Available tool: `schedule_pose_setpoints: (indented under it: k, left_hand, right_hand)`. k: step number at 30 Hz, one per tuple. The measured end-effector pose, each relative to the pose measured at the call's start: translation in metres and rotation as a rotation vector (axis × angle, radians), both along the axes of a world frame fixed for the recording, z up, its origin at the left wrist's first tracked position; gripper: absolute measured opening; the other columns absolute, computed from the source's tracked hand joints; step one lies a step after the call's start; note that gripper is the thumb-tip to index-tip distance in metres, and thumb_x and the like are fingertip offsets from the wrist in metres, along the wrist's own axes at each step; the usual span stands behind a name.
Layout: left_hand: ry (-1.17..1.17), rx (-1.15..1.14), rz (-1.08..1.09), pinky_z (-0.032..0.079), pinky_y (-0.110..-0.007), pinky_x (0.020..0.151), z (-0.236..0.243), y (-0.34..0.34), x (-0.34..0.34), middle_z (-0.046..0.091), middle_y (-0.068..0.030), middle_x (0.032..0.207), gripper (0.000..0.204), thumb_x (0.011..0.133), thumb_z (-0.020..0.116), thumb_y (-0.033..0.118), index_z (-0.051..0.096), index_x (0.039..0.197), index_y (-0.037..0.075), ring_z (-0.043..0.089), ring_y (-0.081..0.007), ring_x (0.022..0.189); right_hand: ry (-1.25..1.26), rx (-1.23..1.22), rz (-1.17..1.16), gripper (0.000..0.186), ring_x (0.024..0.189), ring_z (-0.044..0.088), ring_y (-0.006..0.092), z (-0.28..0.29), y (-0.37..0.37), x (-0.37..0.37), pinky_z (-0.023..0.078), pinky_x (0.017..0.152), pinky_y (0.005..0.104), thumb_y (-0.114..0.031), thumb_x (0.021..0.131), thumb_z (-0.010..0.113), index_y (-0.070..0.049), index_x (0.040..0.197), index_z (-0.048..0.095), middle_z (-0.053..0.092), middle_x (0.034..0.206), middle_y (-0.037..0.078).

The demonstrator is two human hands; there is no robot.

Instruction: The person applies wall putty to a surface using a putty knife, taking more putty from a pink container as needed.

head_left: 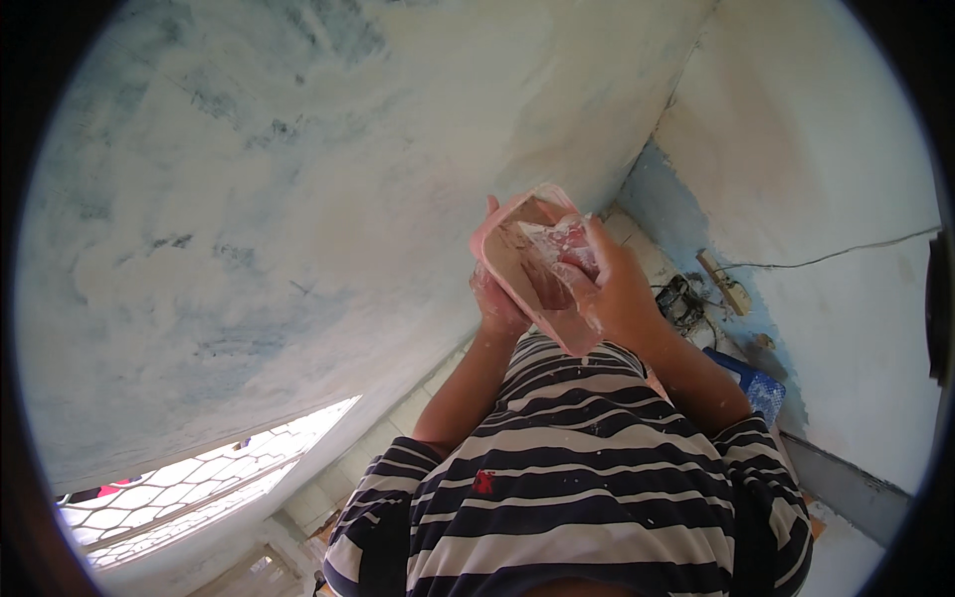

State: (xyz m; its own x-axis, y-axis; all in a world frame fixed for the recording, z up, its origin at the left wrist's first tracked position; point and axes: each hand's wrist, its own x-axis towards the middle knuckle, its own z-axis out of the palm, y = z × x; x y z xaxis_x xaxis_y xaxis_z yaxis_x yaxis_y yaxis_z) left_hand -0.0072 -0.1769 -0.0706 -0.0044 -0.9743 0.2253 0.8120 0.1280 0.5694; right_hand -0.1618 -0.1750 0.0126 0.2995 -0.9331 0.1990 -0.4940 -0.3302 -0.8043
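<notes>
My left hand (498, 301) supports a pink oblong plastic tub (572, 331) from its left side, fingers wrapped behind it. The tub is tilted in front of my chest, and pale putty smears its inner walls. My right hand (619, 289) is closed around a putty-coated scraper (545, 237), whose flat end lies inside the tub. Its handle is mostly covered by my fingers. White putty sticks to both hands.
A patchy whitish wall (298, 199) rises close ahead and to the left, meeting a right wall (816, 129) in a corner. A thin cable (836, 260), a wooden strip (723, 283) and a blue plastic object (761, 388) are at right. A barred window (199, 488) is lower left.
</notes>
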Motion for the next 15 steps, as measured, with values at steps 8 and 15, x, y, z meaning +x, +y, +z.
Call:
schedule_pose_setpoints:
  k: [8,15]
  left_hand:
    - [0.211,0.146,-0.026,0.035,-0.047,0.112,0.010,0.000,-0.004,0.034,-0.0108,0.152,0.072,0.099,0.035,0.057,0.019,0.156,0.016,0.037,-0.0298,0.137]
    - [-0.003,0.072,0.013,0.032,-0.045,0.114,0.012,-0.002,-0.007,0.033,-0.0089,0.152,0.075,0.099,0.032,0.061,0.015,0.156,0.015,0.037,-0.0279,0.136]
  right_hand:
    - [-0.311,0.060,0.064,0.034,0.084,0.064,0.0452,-0.011,-0.002,-0.005,0.051,0.070,0.0399,-0.006,0.085,0.062,0.001,0.117,0.053,0.066,0.090,0.025]
    - [-0.402,0.064,0.105,0.031,0.084,0.064,0.0445,-0.012,-0.003,-0.008,0.051,0.069,0.0388,-0.006,0.086,0.062,-0.001,0.116,0.054,0.066,0.090,0.025]
